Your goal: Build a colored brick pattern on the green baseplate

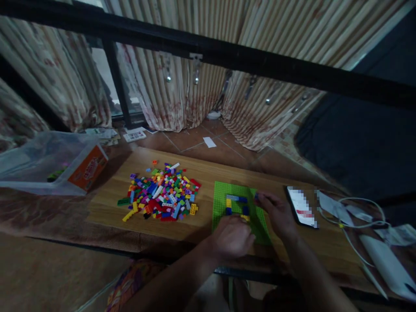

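A green baseplate [221,195] lies on the wooden board, carrying a small frame of blue and yellow bricks [237,204]. My left hand [232,237] rests on the plate's near edge, fingers curled by a yellow brick at the frame's near corner. My right hand [276,213] sits at the plate's right side, fingertips touching the frame's right end. Whether either hand pinches a brick is hidden. A pile of loose coloured bricks [160,193] lies to the left of the plate.
A phone [300,207] lies right of the plate, with white cables [354,216] and a white device [386,264] beyond. A clear plastic tub with an orange label [55,167] stands at the far left. Curtains and a black bar fill the back.
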Demonstrator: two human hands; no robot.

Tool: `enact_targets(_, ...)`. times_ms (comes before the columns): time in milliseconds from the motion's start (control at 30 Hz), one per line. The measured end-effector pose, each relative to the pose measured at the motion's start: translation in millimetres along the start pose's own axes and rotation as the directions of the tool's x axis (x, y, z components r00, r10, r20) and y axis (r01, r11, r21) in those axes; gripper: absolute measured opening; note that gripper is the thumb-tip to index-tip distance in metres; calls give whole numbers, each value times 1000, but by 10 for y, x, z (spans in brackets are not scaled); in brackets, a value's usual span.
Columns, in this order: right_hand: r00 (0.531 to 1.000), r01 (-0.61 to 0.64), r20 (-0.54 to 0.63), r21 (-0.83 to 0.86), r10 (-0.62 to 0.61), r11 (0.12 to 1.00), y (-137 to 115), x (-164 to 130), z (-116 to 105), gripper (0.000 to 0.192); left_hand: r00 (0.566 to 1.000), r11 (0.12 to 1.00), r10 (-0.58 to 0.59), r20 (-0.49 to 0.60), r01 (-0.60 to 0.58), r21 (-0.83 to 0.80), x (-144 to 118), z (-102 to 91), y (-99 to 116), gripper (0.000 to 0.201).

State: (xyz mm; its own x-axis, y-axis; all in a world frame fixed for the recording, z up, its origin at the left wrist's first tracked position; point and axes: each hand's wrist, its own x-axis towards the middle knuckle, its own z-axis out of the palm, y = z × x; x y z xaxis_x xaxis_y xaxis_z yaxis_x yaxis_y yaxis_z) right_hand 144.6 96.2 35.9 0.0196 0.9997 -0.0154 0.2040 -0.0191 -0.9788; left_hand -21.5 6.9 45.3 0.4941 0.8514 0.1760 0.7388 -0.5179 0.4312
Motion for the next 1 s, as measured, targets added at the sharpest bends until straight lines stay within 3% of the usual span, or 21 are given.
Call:
enact_targets(133,1000,-3,-25,-47,2,999,108,60,-48,36,1000,1000,21,13,-21,8,1,83,5,31)
enact_targets(300,993,79,97,-161,-63,984,167,101,-10,24,999,999,36,8,-36,1,30,169,43,31)
enact_targets(467,974,161,197,-257,-111,953,245,115,-47,21,1000,999,-25,-7,25,-25,44,144,-42,29)
enact_targets(700,949,296,252,-495,-191,817,249,108,-118,23,996,997,-72,-49,71,-30,74,90,-157,32)
enact_targets(867,939,311,291,-482,-185,819,244,106,-124,26,990,991,-131,-56,129,-36,85,46,-220,32)
enact_targets(1000,925,344,306,-415,-227,842,232,99,-97,30,955,961,-275,-106,274,-30,92,-21,-299,22)
